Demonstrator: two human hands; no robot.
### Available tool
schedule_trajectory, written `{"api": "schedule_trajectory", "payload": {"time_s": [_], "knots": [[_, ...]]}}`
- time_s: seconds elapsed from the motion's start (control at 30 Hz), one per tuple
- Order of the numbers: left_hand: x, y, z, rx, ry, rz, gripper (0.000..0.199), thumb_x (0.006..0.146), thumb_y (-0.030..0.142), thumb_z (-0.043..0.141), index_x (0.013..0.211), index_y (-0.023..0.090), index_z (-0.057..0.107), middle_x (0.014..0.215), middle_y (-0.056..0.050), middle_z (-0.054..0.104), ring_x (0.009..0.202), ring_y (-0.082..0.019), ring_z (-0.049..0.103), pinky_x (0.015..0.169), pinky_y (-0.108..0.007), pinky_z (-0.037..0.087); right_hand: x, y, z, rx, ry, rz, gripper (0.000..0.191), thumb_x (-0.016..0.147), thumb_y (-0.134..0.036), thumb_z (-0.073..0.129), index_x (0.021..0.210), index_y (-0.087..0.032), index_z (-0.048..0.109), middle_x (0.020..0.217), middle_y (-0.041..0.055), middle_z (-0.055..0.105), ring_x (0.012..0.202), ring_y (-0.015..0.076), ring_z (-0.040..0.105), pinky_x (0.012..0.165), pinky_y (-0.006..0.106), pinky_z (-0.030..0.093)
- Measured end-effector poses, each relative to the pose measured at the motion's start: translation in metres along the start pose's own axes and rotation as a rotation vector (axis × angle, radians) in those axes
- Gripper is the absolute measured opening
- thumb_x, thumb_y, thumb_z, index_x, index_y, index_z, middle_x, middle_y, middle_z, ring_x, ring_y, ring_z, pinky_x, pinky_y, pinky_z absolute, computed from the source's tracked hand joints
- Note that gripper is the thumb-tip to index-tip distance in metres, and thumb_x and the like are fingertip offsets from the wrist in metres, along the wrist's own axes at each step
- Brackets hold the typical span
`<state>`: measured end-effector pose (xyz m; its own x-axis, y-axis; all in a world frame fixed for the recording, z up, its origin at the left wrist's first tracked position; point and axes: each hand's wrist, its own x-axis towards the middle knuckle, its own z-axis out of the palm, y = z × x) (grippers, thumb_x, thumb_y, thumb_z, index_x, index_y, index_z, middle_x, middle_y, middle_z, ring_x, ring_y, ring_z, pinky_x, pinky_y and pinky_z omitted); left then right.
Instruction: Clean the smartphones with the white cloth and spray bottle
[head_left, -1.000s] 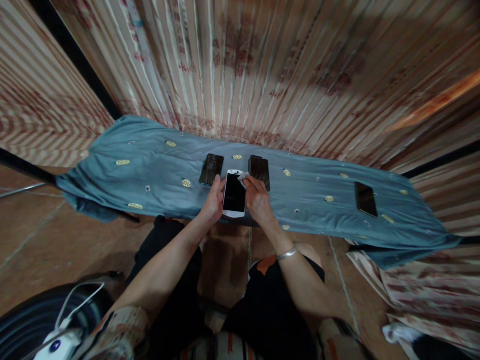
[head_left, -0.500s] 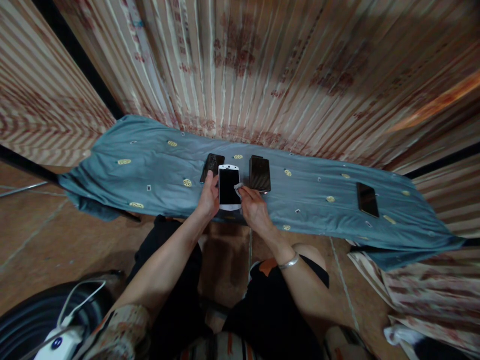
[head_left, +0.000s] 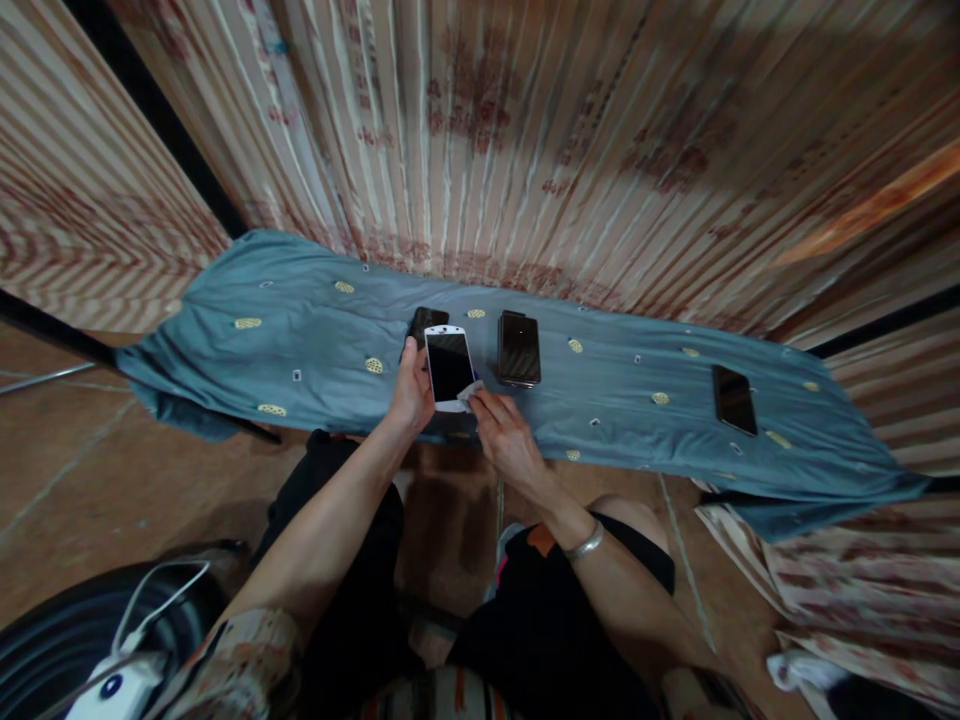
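Note:
A white phone with a dark screen (head_left: 450,366) is gripped along its left side by my left hand (head_left: 413,390), above the near edge of the cloth-covered table. My right hand (head_left: 508,436) pinches a small pale cloth (head_left: 469,392) against the phone's lower right corner. Partly hidden behind the white phone lies a dark phone (head_left: 430,317). To the right, a stack of dark phones (head_left: 519,348) rests on the blue-green tablecloth (head_left: 622,380).
Another dark phone (head_left: 735,400) lies toward the table's right end. Striped curtains (head_left: 480,150) hang behind the table. At the lower left, a white power strip (head_left: 120,688) with a cable sits on a black round object (head_left: 52,630).
The white phone has shifted slightly left and tilted, together with my left hand. My right hand and the pale cloth have moved down to the phone's lower right corner.

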<state>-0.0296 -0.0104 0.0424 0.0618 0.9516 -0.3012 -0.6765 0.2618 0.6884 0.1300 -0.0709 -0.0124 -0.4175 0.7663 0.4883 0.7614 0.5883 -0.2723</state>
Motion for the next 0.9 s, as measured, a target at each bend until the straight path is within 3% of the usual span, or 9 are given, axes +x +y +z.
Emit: {"api": "schedule_trajectory", "payload": {"time_s": [0.2, 0.5, 0.7, 0.8, 0.9], "knots": [[0.000, 0.000, 0.004, -0.035, 0.037, 0.013, 0.061, 0.100, 0.060, 0.037, 0.126, 0.013, 0.066, 0.109, -0.013, 0.079, 0.110, -0.029, 0.073, 0.099, -0.041, 0.055, 0.004, 0.000, -0.003, -0.024, -0.031, -0.021, 0.043, 0.099, -0.009, 0.041, 0.134, -0.005, 0.065, 0.133, 0.0219, 0.067, 0.121, 0.0300, 0.060, 0.111, 0.045, 0.051], [-0.002, -0.001, 0.012, -0.047, 0.077, -0.005, 0.059, 0.101, 0.057, 0.037, 0.127, 0.012, 0.066, 0.106, -0.012, 0.079, 0.108, -0.028, 0.073, 0.098, -0.041, 0.056, 0.010, -0.020, 0.000, 0.024, -0.054, -0.067, 0.043, 0.099, -0.007, 0.042, 0.134, -0.010, 0.066, 0.131, 0.0182, 0.068, 0.122, 0.0275, 0.059, 0.112, 0.043, 0.050], [-0.003, -0.002, 0.016, -0.084, 0.074, -0.014, 0.058, 0.103, 0.053, 0.035, 0.129, 0.010, 0.063, 0.100, -0.012, 0.079, 0.104, -0.027, 0.074, 0.097, -0.041, 0.056, 0.003, -0.034, 0.002, 0.110, -0.089, -0.122, 0.036, 0.098, -0.008, 0.044, 0.120, -0.008, 0.072, 0.120, 0.0189, 0.071, 0.114, 0.0262, 0.063, 0.107, 0.040, 0.054], [-0.001, -0.001, 0.016, -0.091, 0.072, 0.002, 0.054, 0.104, 0.049, 0.035, 0.127, 0.011, 0.063, 0.099, -0.011, 0.079, 0.105, -0.025, 0.074, 0.097, -0.039, 0.055, -0.002, -0.034, 0.004, 0.221, -0.133, -0.042, 0.033, 0.095, -0.008, 0.047, 0.112, -0.014, 0.074, 0.113, 0.0139, 0.075, 0.105, 0.0238, 0.067, 0.097, 0.040, 0.059], [0.001, -0.002, 0.015, -0.080, 0.063, -0.002, 0.052, 0.104, 0.049, 0.034, 0.124, 0.012, 0.065, 0.100, -0.010, 0.079, 0.105, -0.025, 0.074, 0.097, -0.039, 0.055, -0.005, -0.026, 0.007, 0.425, -0.131, 0.169, 0.030, 0.086, -0.007, 0.054, 0.101, -0.020, 0.077, 0.113, 0.0087, 0.077, 0.106, 0.0217, 0.071, 0.098, 0.040, 0.057]]}}
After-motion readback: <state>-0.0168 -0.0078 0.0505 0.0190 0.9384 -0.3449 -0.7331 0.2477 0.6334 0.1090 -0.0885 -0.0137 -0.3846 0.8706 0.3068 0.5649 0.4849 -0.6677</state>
